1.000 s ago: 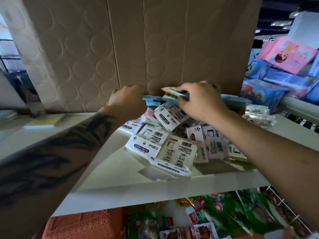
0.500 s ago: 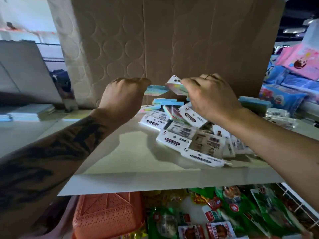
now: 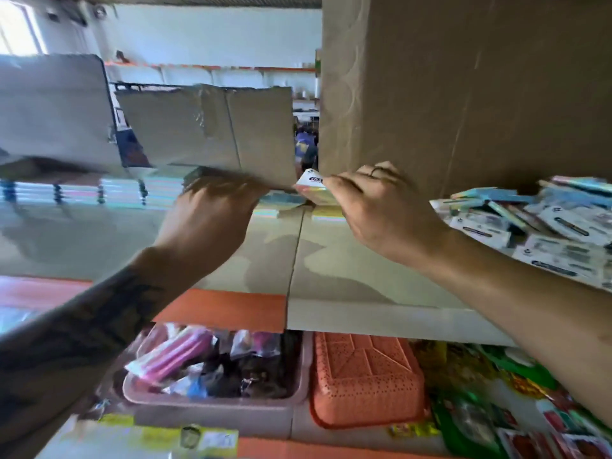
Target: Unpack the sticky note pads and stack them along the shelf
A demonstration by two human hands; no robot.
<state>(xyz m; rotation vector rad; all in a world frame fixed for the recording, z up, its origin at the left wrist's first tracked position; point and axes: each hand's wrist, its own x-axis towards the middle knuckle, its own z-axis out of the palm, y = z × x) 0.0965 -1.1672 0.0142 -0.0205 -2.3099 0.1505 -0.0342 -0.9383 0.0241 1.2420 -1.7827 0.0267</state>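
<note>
Your right hand (image 3: 384, 207) is pinching a packed sticky note pad (image 3: 313, 187) above the shelf (image 3: 331, 260), beside the cardboard box (image 3: 463, 94). Your left hand (image 3: 215, 213) is blurring, so I cannot tell its grip.

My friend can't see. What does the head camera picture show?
A right hand pinches a sticky note pack above a pale shelf, beside the blurred left hand. More packs lie heaped on the right, below a cardboard box.
</note>
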